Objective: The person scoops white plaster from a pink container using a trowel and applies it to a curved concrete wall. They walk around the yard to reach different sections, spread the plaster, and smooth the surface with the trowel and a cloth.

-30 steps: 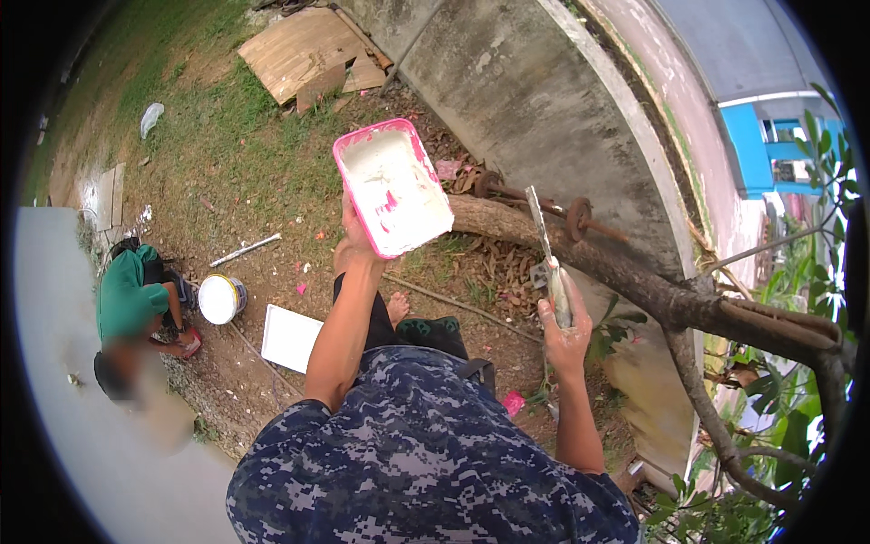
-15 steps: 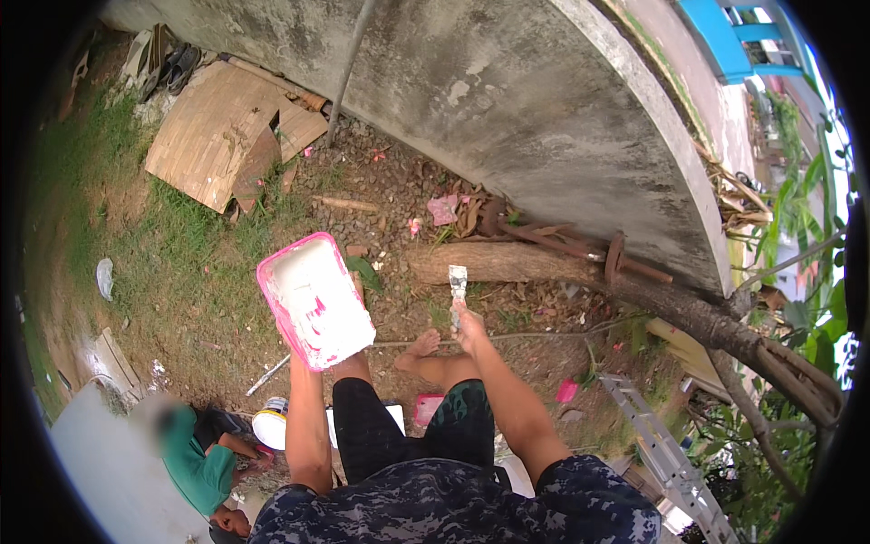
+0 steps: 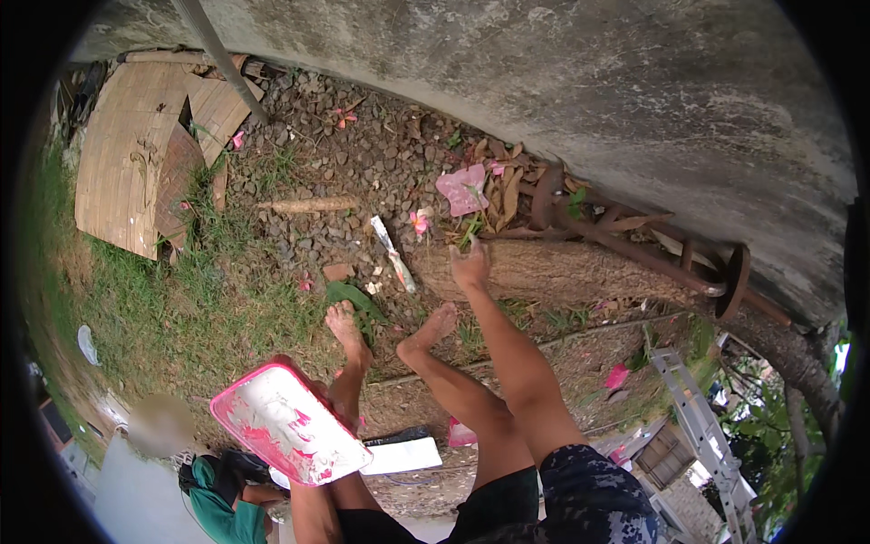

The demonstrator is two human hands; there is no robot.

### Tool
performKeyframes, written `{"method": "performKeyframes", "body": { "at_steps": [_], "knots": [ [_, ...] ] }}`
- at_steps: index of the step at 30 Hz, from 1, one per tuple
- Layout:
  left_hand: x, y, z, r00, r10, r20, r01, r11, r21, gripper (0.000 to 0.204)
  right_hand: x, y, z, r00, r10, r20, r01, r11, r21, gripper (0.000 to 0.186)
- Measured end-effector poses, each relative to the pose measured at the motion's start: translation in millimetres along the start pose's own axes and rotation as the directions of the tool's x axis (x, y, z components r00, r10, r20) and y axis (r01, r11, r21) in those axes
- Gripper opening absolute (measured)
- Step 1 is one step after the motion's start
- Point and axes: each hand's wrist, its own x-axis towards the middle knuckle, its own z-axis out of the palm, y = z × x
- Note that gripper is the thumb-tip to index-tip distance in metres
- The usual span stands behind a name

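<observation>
My left hand (image 3: 319,390) supports a pink rectangular tray (image 3: 254,432) from beneath; most of the hand is hidden behind it. White paste or paint, streaked with pink, coats the tray's inside. My right hand (image 3: 469,265) is stretched out over the tree trunk (image 3: 571,270), fingers apart and holding nothing. Left of that hand is a slim hand tool (image 3: 393,254) with a white-smeared flat end, out of my grasp above or on the gravel. Whether it is a brush or a scraper, I cannot tell.
A grey concrete wall (image 3: 580,100) runs along the far side. Rusty metal bars (image 3: 634,240) lie against the trunk. Woven panels (image 3: 127,163) lie at far left. A ladder (image 3: 702,426) stands at right, and a person in green (image 3: 217,503) is at lower left.
The hand tool has left my right hand, which has opened. My left hand has brought the tray lower and nearer to me. The view has shifted toward the wall.
</observation>
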Motion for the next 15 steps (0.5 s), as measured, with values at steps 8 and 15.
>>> {"method": "performKeyframes", "body": {
  "at_steps": [8,15],
  "knots": [
    [15,-22,-28,0.997,-0.060,-0.046,0.064,0.995,0.077,0.068,102,-39,-11,0.977,0.210,-0.033,-0.197,0.954,0.225,0.038],
    [-63,-6,34,0.996,-0.069,-0.060,0.075,0.992,0.101,0.069,-69,-14,-124,0.985,-0.004,0.172,-0.172,-0.040,0.984,0.020]
  ]
}}
